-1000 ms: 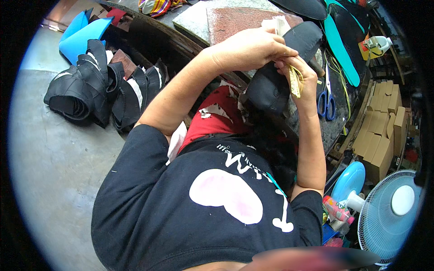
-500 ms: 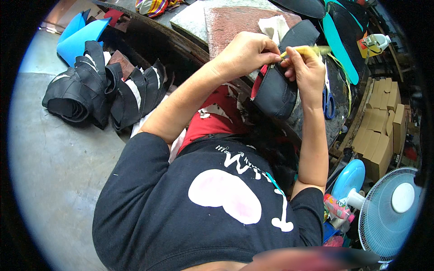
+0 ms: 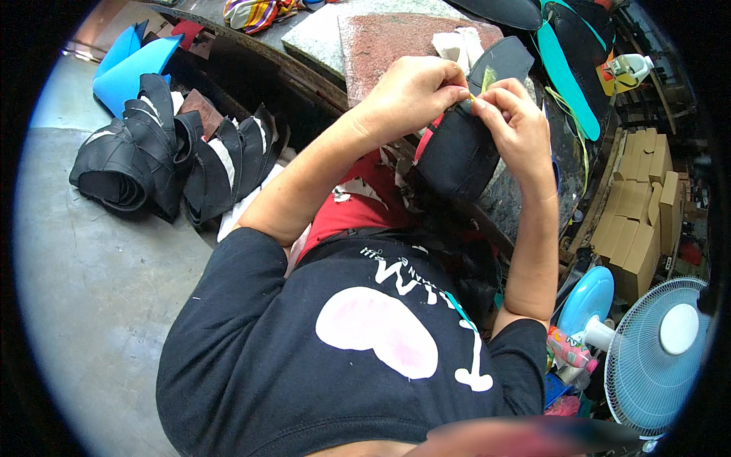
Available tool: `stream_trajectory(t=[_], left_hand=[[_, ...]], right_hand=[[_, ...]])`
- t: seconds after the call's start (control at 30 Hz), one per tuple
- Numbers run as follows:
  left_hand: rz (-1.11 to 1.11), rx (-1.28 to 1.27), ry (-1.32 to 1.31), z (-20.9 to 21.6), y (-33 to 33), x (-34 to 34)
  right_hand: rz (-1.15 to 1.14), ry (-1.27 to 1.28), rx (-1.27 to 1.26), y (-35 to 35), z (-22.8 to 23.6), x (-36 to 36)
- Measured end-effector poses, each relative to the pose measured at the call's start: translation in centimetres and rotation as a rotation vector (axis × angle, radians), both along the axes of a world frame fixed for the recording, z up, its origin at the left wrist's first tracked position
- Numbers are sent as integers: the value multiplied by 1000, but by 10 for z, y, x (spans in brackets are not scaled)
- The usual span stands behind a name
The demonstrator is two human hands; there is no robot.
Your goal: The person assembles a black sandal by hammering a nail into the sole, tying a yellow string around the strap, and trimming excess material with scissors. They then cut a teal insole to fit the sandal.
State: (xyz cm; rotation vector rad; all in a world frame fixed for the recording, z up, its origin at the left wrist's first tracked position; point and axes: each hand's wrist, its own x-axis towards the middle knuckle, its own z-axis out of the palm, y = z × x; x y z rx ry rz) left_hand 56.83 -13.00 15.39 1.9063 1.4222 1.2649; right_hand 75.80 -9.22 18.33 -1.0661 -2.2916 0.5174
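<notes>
A black sandal [image 3: 457,156] with a wide upper and a red edge on its left side leans at the bench edge, its dark sole [image 3: 506,58] pointing away from me. Above it, my left hand [image 3: 422,90] and my right hand [image 3: 515,122] meet with pinched fingertips. Between them is a thin yellow strip [image 3: 488,78], its frayed end sticking up over the sole. The fingers cover most of the strip, and I cannot tell whether it is fixed to the sandal.
A reddish-brown board [image 3: 381,49] and a white cloth [image 3: 457,47] lie beyond my hands. Turquoise-lined soles [image 3: 567,80] are at the far right. Black rolled pieces [image 3: 129,164] sit at left. Cardboard boxes [image 3: 636,221] and a blue fan [image 3: 659,358] stand at right.
My right hand has turned and closed its fingers nearer the left fingertips. The strip's loose end now points up instead of right. The blue-handled scissors are now mostly behind my right wrist.
</notes>
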Motion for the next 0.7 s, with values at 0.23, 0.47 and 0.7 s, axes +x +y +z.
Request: stream_trajectory(t=[0.23, 0.47, 0.7], left_hand=[[-97, -38, -51, 5, -1, -3], [-28, 319, 60, 2, -6, -9], [111, 359, 221, -19, -7, -11]], right_hand=[[132, -77, 215, 0, 12, 7], [164, -101, 445, -5, 29, 25], [146, -123, 360, -21, 15, 34]])
